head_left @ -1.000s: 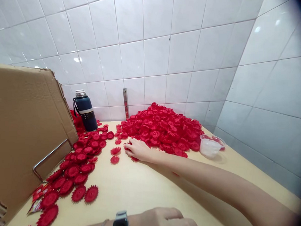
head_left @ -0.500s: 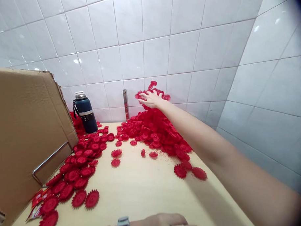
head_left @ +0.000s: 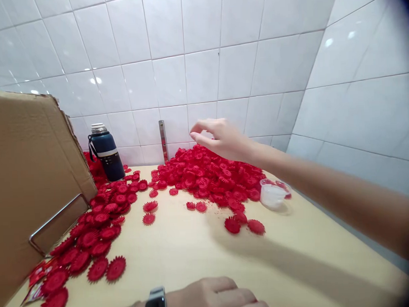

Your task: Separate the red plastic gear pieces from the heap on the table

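Note:
My right hand (head_left: 220, 137) hovers in the air above a large heap of red toothed plastic discs (head_left: 212, 175) piled against the tiled wall; its fingers are spread and nothing is in it. My left hand (head_left: 218, 298) lies at the bottom edge of the view, fingers curled on the table, with a watch (head_left: 155, 302) on the wrist. Whether it holds anything cannot be seen. A few loose discs (head_left: 243, 224) lie on the table below my right arm.
A wooden table (head_left: 181, 257) carries a second spread of red discs (head_left: 93, 233) at the left, beside a cardboard box (head_left: 27, 177) with a metal handle. A dark blue flask (head_left: 104, 152) stands at the back. A small clear cup (head_left: 273, 195) sits right of the heap.
My right hand went from the heap's near edge up to its top, scattering discs, and now hangs open and lower above the heap. The clear cup is back in view.

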The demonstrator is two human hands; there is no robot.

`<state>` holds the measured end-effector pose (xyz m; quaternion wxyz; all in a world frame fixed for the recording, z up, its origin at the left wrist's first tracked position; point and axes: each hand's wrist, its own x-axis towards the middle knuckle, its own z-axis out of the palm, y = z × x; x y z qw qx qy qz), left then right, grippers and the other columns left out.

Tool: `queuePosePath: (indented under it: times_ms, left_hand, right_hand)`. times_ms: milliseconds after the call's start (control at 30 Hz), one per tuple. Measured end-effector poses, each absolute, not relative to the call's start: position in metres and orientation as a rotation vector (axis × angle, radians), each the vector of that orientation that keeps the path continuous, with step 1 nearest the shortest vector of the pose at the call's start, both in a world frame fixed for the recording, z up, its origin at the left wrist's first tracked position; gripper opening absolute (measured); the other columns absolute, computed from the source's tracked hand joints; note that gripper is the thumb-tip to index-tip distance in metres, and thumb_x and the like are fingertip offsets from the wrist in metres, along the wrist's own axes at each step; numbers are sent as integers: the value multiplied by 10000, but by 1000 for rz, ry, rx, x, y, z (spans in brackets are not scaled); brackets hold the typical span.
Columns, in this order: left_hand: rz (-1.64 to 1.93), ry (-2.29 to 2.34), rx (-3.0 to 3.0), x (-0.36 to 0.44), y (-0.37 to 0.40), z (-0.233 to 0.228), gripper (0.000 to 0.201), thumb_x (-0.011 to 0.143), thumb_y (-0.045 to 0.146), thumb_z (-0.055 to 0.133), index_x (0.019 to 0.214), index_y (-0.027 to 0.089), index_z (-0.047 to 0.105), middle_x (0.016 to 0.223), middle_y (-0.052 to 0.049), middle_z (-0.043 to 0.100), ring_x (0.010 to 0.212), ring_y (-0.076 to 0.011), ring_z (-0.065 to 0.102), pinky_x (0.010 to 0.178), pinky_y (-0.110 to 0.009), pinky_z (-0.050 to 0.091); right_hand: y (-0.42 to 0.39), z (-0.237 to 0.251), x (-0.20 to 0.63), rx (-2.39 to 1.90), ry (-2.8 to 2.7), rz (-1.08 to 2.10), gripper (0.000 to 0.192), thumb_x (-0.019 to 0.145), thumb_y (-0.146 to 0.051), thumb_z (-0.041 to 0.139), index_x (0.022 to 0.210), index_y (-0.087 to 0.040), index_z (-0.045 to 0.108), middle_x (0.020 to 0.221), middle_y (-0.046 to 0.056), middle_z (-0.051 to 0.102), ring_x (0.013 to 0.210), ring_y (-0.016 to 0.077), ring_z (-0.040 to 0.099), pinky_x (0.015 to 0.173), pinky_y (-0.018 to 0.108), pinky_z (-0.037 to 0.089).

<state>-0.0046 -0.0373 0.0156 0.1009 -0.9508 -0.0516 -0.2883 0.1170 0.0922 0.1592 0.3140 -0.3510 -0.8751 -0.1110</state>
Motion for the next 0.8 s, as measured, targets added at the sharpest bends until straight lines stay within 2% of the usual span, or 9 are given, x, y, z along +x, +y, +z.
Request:
queuePosePath:
  times_ms: [100,167,233,267,333,467,533,700,800]
  left_hand:
    - [-866,-90,-2767,-5,-38,12,250,881,173,403,704,108,568,703,13,650,550,-68,533,436,-189,401]
    - [-874,-78,-2733,-6,-38,9,175,852,176,469,732,109,578,739,12,659,598,-75,555,473,-189,419]
    - [-886,-72,-2717,-5,-38,7,140,834,168,502,731,112,579,720,17,655,613,-75,561,524,-185,438]
    - [-893,-66,-2715,-5,-38,6,134,831,164,507,731,112,578,704,20,650,610,-73,560,544,-184,442]
    - [-897,-62,-2716,-4,-39,5,148,832,156,504,710,110,572,669,24,638,576,-65,548,540,-181,437]
    - [-848,-70,-2729,-5,-40,6,152,834,148,498,700,114,562,672,19,636,554,-61,536,484,-181,411]
    - [-812,-58,-2742,-6,-41,8,128,833,149,498,732,114,568,685,17,637,576,-67,544,493,-182,417]
    - [-773,-42,-2772,-7,-40,11,154,851,156,465,748,104,567,699,2,633,563,-75,533,474,-190,421]
    - [-784,-75,-2796,-5,-40,14,266,880,133,382,674,108,547,589,8,593,482,-71,493,433,-189,403]
  right_hand:
    - [56,131,139,-1074,-2428,129,364,878,-362,311,1018,-140,562,898,100,634,765,195,578,649,307,426]
    - [36,100,150,-1175,-2733,413,511,793,-498,430,1194,-185,481,1164,148,536,987,288,528,747,389,419]
    - [22,67,156,-1298,-2934,579,830,671,-602,523,1346,-185,280,1396,190,245,1218,402,278,859,506,337]
    - [17,52,159,-1288,-2975,603,889,659,-621,522,1369,-182,216,1432,187,133,1263,415,156,903,541,280]
    - [11,28,162,-1171,-2935,513,807,718,-622,445,1366,-195,222,1446,164,83,1285,402,56,951,565,188]
    - [12,4,168,-1116,-2642,321,397,817,-430,431,1157,-230,477,1252,120,422,1140,290,382,887,446,351]
    - [15,-2,168,-1157,-2536,266,240,830,-326,430,1032,-238,525,1110,94,496,985,238,480,797,388,416]
    - [25,-8,157,-1265,-2386,178,184,847,-185,348,853,-227,528,825,48,510,669,176,503,606,315,442]
    - [50,22,144,-1283,-2299,84,222,856,-169,300,875,-226,514,831,46,508,668,178,499,610,315,435]
